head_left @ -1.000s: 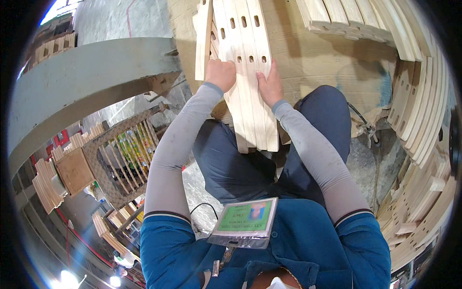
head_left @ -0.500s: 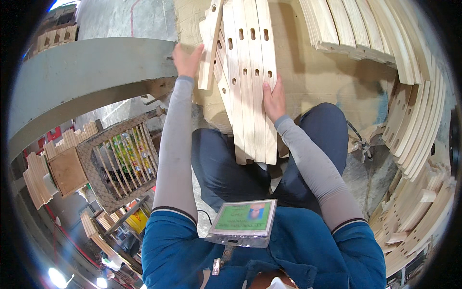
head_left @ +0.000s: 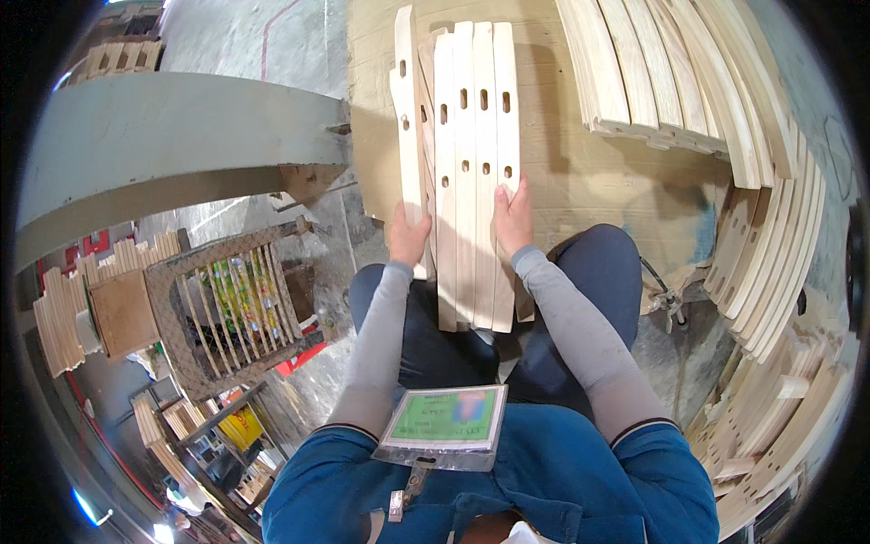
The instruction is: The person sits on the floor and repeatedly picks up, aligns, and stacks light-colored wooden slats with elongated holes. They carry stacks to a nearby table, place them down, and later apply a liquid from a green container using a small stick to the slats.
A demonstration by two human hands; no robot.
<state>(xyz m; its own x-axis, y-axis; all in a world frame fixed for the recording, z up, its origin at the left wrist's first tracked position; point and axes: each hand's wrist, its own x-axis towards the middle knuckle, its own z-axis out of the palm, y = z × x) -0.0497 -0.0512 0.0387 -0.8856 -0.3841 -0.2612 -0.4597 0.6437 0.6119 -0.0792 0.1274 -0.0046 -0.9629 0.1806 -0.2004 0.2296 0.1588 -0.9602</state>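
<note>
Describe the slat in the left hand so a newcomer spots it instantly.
Find the tan cardboard sheet, then the row of pale slotted slats reaching from over it toward the knees. The slat is at that row's left, gripped by the left hand; its far end juts past its neighbours' and its near end stops well short of theirs.

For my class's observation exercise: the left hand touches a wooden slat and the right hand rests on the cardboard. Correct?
No: in the head view, the right hand holds the slat bundle, not the cardboard; the left hand is as stated.
</note>
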